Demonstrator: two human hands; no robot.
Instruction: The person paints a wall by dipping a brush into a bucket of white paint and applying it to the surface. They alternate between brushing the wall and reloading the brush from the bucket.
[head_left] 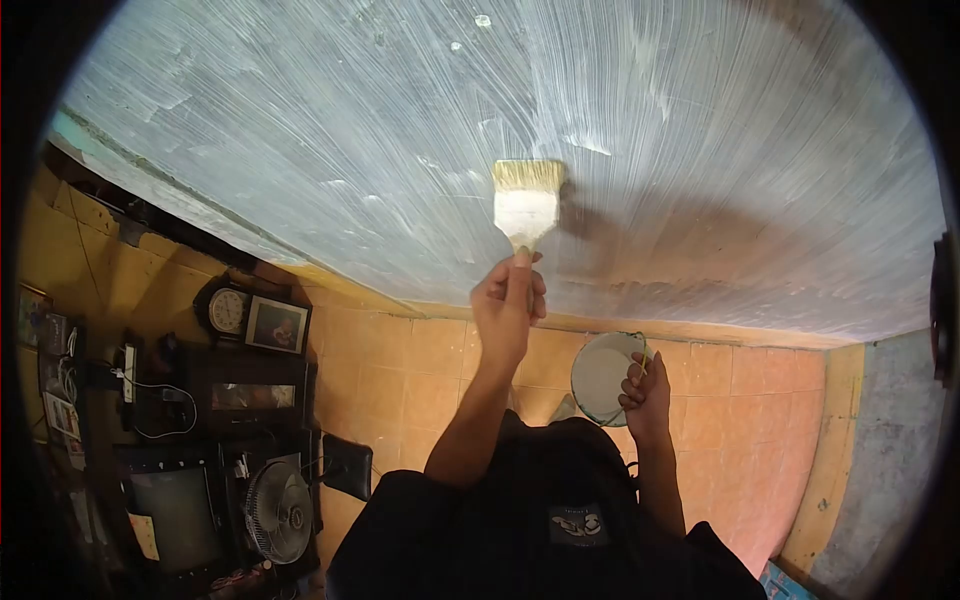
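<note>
My left hand (510,292) is wrapped round the handle of a wide, flat paintbrush (527,210), thumb along the near side. The brush points upward, its pale yellow bristles right at the wall (690,110), which carries streaky whitish paint over grey-blue. A shadow falls on the wall to the right of the brush. Lower down, my right hand (645,388) has its fingers closed at the rim of a round bucket (603,372). Whitish-grey contents show inside the bucket, and a thin greenish handle passes by my fingers.
Orange floor tiles (740,430) lie below. To the left stand a fan (280,510), an old television (175,515), a clock (228,309) and a framed picture (276,325) on dark furniture. A grey wall (880,470) rises at the right.
</note>
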